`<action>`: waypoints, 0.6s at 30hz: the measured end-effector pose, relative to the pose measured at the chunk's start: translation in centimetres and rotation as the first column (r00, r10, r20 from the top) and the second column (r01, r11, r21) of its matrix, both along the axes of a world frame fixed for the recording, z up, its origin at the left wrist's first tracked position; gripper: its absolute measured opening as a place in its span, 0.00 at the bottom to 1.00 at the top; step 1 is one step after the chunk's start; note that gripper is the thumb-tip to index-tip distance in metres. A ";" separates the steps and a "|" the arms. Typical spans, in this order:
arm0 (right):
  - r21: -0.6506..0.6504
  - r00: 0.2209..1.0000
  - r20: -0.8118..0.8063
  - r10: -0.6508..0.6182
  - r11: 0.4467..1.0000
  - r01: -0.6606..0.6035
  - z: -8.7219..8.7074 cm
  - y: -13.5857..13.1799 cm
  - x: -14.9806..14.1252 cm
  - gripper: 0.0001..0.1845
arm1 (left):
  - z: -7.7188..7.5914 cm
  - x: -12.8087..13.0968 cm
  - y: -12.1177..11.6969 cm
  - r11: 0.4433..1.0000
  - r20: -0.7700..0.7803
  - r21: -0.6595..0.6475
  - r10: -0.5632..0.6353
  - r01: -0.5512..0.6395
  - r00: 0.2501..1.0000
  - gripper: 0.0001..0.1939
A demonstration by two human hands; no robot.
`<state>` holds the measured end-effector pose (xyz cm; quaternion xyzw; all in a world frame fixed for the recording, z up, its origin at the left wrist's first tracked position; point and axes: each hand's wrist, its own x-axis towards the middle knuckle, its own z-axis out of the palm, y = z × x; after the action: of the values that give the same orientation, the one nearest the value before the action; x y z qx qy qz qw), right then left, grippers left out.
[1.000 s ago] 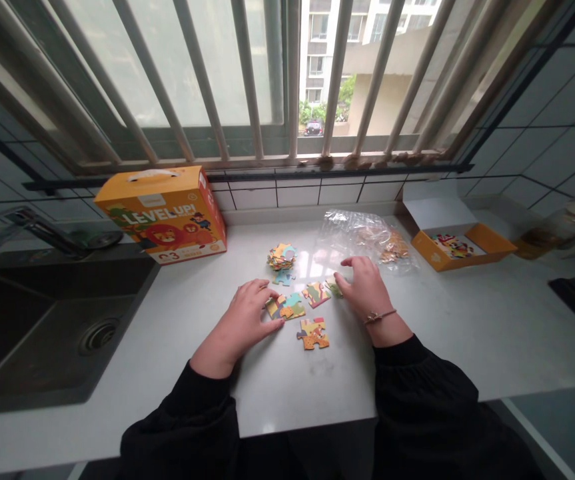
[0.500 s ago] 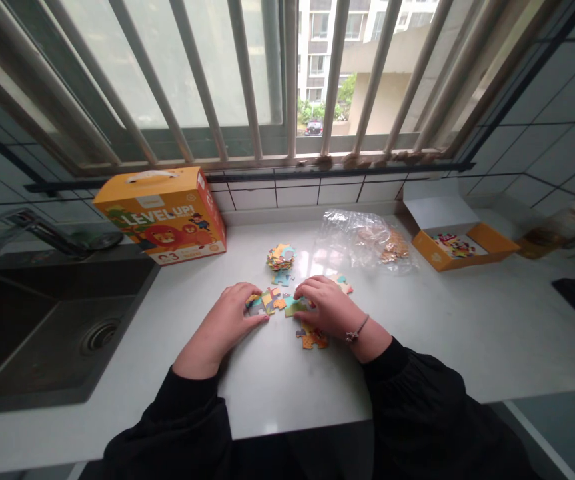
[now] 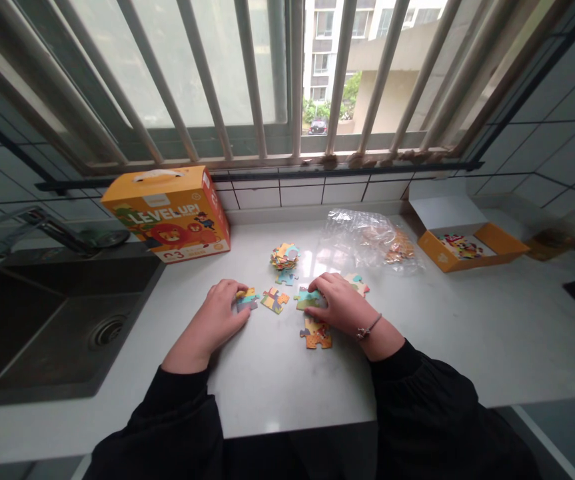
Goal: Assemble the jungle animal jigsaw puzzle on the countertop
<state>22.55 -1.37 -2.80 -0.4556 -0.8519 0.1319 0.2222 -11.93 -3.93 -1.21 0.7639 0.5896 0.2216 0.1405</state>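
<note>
Several small cardboard jigsaw pieces lie on the white counter (image 3: 267,393). My left hand (image 3: 212,317) has its fingertips on a joined blue and yellow puzzle piece (image 3: 246,299). My right hand (image 3: 340,307) rests on a teal and green puzzle piece (image 3: 310,299), partly covering it. Between the hands lies a separate multicoloured piece group (image 3: 274,300). An orange puzzle section (image 3: 316,335) sits just below my right fingers. Farther up are a loose stack of pieces (image 3: 284,257), a blue piece (image 3: 286,278) and a pale piece (image 3: 356,284).
An orange "LEVEL UP!" box (image 3: 167,215) stands at the back left, beside a dark sink (image 3: 67,327) and tap. A clear plastic bag (image 3: 367,239) holds more pieces. An open orange box (image 3: 472,247) sits at right, below the barred window (image 3: 292,80).
My hands have moved apart, each taking a piece outward, so the middle pieces now lie separated. The view has shifted slightly.
</note>
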 end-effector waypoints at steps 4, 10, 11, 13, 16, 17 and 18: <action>0.001 1.000 0.018 -0.018 1.000 0.018 0.2 -0.2 -0.3 0.18 | -1.1 2.0 0.1 0.999 -0.067 0.042 -0.024 0.026 0.998 0.33; 0.013 1.000 0.008 -0.006 1.000 0.006 0.0 -0.1 -0.5 0.16 | -1.1 4.5 -0.2 0.992 -0.108 0.055 -0.107 0.113 0.988 0.28; 0.011 1.000 0.005 -0.002 1.000 0.002 0.0 -0.1 -0.5 0.16 | -1.1 4.6 -0.3 0.990 -0.103 0.048 -0.129 0.135 0.986 0.26; 0.003 1.000 -0.004 0.015 1.000 -0.015 0.1 -0.1 -0.5 0.17 | -1.2 4.4 -0.3 0.984 -0.094 0.041 -0.169 0.173 0.981 0.25; -0.005 0.999 -0.015 0.044 0.999 -0.045 0.1 -0.1 -0.4 0.15 | -1.6 3.5 -0.1 0.985 -0.064 0.078 -0.146 0.151 0.987 0.31; -0.006 0.999 -0.016 0.049 0.999 -0.049 0.2 -0.1 -0.4 0.14 | -1.7 3.1 0.0 0.990 -0.053 0.094 -0.104 0.109 0.993 0.34; -0.008 0.999 -0.015 0.050 0.999 -0.050 0.2 -0.1 -0.4 0.14 | -1.8 2.7 0.1 0.993 -0.044 0.101 -0.053 0.057 0.998 0.36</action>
<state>22.19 -1.43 -2.63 -0.4340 -0.8608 0.1442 0.2232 -9.24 -3.84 -3.02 0.7906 0.5588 0.2317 0.0949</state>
